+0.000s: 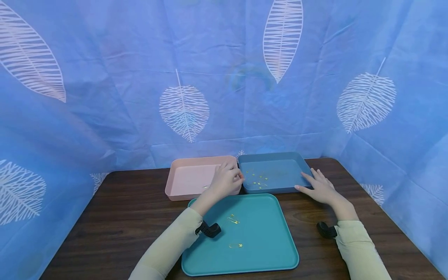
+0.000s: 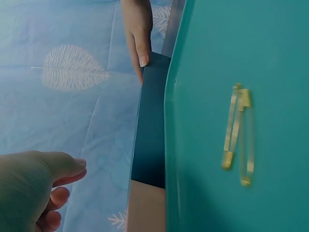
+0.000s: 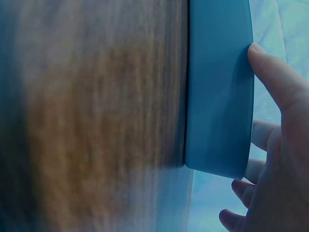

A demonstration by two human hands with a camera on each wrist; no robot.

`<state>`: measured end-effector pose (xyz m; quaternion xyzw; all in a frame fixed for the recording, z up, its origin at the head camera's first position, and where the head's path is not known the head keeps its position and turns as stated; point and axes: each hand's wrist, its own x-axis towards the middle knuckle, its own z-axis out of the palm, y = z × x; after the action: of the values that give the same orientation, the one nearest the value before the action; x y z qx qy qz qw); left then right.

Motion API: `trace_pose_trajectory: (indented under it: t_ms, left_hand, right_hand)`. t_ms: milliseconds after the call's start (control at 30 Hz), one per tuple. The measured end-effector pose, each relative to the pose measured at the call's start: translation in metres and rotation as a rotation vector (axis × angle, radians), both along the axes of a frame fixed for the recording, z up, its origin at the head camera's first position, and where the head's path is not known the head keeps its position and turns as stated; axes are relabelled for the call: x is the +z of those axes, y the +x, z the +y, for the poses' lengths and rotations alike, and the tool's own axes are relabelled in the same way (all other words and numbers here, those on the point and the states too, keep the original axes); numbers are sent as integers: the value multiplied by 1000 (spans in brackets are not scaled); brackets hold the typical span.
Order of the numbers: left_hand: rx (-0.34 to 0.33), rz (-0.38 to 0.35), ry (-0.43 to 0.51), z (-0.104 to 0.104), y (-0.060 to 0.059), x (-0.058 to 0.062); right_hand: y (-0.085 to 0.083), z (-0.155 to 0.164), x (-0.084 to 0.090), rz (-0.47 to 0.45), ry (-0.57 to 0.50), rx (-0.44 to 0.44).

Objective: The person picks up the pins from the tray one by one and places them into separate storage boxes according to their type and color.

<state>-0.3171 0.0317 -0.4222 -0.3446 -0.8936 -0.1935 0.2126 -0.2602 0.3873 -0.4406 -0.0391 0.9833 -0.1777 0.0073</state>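
— What lay on the worktop (image 1: 122, 217)?
— A teal tray (image 1: 266, 249) with safety pins (image 1: 233, 220); behind it, pink (image 1: 182, 181) and blue bins (image 1: 276, 186).
— And the hands?
— Apart: left hand (image 1: 225, 181) curled over the bins' shared edge, seemingly pinching something; right hand (image 1: 320, 188) flat, steadying the blue bin.

Small gold safety pins (image 1: 258, 180) lie scattered in the blue tray (image 1: 297, 156), just beside the pink tray (image 1: 169, 179).

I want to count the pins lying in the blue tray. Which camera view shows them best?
The head view: it looks down into the blue tray, where the gold pins lie scattered. The left wrist view shows only this tray's outer wall, and the right wrist view its wall under the right hand.
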Motion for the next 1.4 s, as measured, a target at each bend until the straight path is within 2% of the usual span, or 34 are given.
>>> trace_pose_trajectory:
  t_ms: [200, 433, 667, 933, 1167, 1400]
  left_hand:
    - [-3, -78, 4, -12, 10, -6]
    - [-16, -88, -5, -24, 20, -15]
    - [-32, -115, -68, -36, 28, -23]
    - [-92, -234, -144, -52, 35, -29]
    - [-160, -300, -206, -59, 44, -28]
    - [-179, -338, -273, -62, 50, -29]
  right_hand:
    - [-1, 1, -1, -3, -8, 2]
    - [-1, 1, -2, 6, -3, 4]
    - [0, 1, -2, 8, -12, 4]
    - [-2, 1, -2, 2, -8, 3]
    - [-2, 1, -2, 9, 4, 3]
    - [-2, 1, -3, 7, -4, 5]
